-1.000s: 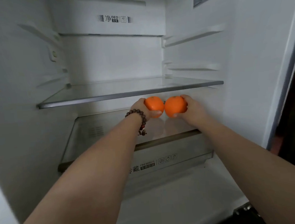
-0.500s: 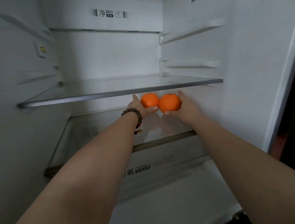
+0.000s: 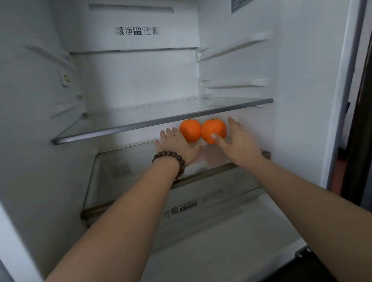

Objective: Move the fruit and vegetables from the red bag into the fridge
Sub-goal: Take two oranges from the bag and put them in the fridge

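Note:
Two oranges sit side by side, touching, on the lower glass shelf [image 3: 138, 167] deep inside the open fridge. The left orange [image 3: 189, 130] is just right of my left hand [image 3: 176, 146], whose fingers are straight and lie against its side; a bead bracelet is on that wrist. The right orange [image 3: 215, 128] has my right hand [image 3: 236, 141] around its right side, fingers spread and loose, with the thumb tip in front of the fruit. Neither hand grips. The red bag is out of view.
An upper glass shelf [image 3: 156, 121] hangs just above the oranges and my hands. Below the lower shelf is a crisper drawer [image 3: 207, 201] with a printed label. The fridge's white side walls have shelf rails. A dark doorway edge [image 3: 364, 104] is at the right.
Both hands carried the oranges deeper in under the upper shelf, then loosened: fingers that were curled round the fruit are now straightened and spread beside it.

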The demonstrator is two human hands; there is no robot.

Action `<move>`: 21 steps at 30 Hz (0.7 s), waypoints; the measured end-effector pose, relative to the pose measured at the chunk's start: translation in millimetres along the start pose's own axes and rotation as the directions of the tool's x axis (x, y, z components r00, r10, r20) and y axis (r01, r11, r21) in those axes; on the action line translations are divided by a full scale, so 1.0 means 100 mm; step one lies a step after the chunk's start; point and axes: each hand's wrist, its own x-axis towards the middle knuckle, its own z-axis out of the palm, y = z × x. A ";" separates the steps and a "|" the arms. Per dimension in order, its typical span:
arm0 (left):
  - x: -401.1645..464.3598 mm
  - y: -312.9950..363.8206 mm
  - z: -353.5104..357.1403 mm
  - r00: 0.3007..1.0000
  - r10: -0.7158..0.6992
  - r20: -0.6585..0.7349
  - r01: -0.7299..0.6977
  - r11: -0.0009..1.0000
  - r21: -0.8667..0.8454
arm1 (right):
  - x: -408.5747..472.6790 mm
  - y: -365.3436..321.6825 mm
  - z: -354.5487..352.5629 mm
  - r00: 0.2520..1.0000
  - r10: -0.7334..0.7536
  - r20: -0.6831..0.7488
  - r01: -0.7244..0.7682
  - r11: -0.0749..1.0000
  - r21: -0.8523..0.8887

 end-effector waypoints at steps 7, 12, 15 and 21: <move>-0.70 0.13 -0.12 0.988 0.122 -0.094 -0.117 0.992 0.049 | -0.72 -0.02 0.04 0.996 -0.054 0.066 0.062 0.990 -0.130; -1.33 0.23 0.02 0.949 0.252 -0.186 -0.259 0.966 -0.013 | -1.41 -0.10 -0.08 0.994 -0.062 0.094 0.073 0.991 -0.110; -1.77 0.30 0.13 0.931 0.309 -0.195 -0.330 0.940 -0.085 | -1.89 -0.12 -0.31 0.998 -0.047 0.052 0.054 0.987 -0.149; -2.74 0.56 0.31 0.914 0.391 -0.106 -0.405 0.888 -0.217 | -3.04 -0.14 -0.95 0.986 0.159 -0.058 -0.166 0.974 -0.156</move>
